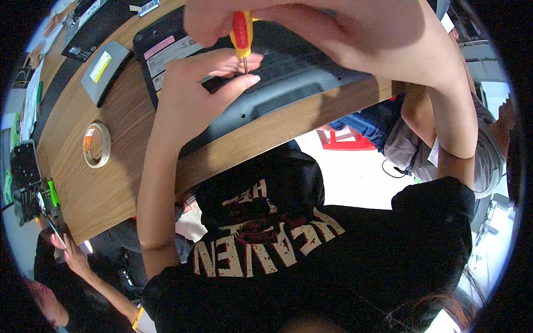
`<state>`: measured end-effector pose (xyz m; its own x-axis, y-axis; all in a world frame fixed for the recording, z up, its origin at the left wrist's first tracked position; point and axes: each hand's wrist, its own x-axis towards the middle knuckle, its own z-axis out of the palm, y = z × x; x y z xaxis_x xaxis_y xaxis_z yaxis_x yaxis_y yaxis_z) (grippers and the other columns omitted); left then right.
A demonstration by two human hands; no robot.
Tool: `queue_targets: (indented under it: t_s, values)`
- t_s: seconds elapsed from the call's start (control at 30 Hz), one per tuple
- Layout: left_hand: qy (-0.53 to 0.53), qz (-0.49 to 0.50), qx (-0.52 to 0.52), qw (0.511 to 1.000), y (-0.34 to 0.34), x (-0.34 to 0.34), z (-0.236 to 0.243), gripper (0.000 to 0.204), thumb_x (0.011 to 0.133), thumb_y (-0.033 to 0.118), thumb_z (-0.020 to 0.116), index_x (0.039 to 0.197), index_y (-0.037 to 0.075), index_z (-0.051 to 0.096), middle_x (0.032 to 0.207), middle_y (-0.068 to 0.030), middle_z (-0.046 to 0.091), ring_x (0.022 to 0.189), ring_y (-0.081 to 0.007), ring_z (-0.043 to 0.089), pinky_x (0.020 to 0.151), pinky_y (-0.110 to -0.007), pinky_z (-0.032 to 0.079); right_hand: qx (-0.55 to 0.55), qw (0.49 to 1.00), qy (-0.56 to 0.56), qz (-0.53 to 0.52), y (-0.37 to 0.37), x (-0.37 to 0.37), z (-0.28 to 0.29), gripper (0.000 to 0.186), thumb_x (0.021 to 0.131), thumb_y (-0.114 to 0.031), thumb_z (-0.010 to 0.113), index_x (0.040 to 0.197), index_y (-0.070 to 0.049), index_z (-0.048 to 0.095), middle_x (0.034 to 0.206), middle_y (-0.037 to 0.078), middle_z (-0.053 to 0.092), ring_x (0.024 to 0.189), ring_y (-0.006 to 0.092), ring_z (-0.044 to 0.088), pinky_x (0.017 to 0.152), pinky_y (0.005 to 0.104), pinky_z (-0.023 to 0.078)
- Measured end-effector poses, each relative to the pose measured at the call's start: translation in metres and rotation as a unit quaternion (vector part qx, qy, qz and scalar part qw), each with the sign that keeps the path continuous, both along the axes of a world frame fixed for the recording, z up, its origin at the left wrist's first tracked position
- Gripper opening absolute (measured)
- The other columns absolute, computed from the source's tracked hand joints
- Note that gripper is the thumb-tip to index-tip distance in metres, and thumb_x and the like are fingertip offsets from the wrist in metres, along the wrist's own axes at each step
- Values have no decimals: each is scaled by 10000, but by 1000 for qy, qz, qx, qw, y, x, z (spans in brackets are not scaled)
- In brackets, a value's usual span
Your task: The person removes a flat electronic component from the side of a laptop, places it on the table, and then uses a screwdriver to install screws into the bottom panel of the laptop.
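Note:
A screwdriver with a red and yellow handle stands upright over the underside of a black laptop. My right hand grips the handle at the top of the view, its fingertips partly hidden. My left hand rests on the laptop with thumb and fingers apart around the thin shaft; whether they touch it is unclear. The laptop has labels on its left part and vents near my fingers. It lies along the near edge of a wooden table.
A tape roll and grey panel lie at left, near black devices and a green tool. A co-worker's hand holds something at lower left. Another seated person is at right, near a red stool.

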<state>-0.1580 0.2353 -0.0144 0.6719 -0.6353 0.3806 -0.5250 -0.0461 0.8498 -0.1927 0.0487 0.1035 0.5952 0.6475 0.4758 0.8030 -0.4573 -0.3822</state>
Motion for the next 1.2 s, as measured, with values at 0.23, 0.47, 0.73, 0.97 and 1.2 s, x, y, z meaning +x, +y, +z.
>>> queue_targets:
  t_s: [0.23, 0.47, 0.73, 0.97, 1.2]
  values:
    - [-46, 0, 61, 997, 2, 2, 5, 129, 754, 81, 735, 843, -2, 693, 778, -91, 706, 699, -122, 685, 653, -233, 540, -68, 997, -25, -2, -4, 7, -2, 240, 746, -100, 626, 974, -24, 615, 846, 120, 597, 628, 246, 559, 560, 331, 448]
    - [-71, -17, 45, 996, -1, 3, 3, 147, 754, 78, 733, 831, -28, 667, 813, -82, 707, 733, -142, 691, 670, -232, 542, -41, 998, 9, -56, 0, -3, 4, 230, 752, -60, 618, 981, -40, 616, 789, 118, 589, 590, 284, 547, 551, 355, 448]
    - [-54, -48, 59, 996, 9, 6, -1, 162, 783, 124, 716, 835, -21, 668, 790, -90, 698, 698, -153, 684, 643, -241, 534, -51, 999, -5, -8, 2, 0, 3, 196, 765, -45, 617, 958, -17, 640, 806, 121, 611, 621, 253, 581, 559, 334, 467]
    - [-100, 16, 32, 994, 2, 5, -5, 188, 723, 159, 777, 780, 21, 663, 724, -66, 686, 628, -125, 665, 594, -251, 514, -56, 993, 60, -82, 12, -11, 20, 178, 778, -29, 597, 943, -3, 658, 809, 123, 621, 644, 234, 598, 571, 334, 476]
    - [-119, -52, 137, 982, 11, 10, -10, 180, 728, 107, 745, 844, 18, 640, 864, -39, 684, 701, -145, 628, 600, -258, 476, -31, 999, -7, 2, -3, 0, 2, 188, 791, -19, 565, 947, -13, 670, 811, 121, 627, 679, 248, 610, 599, 327, 491]
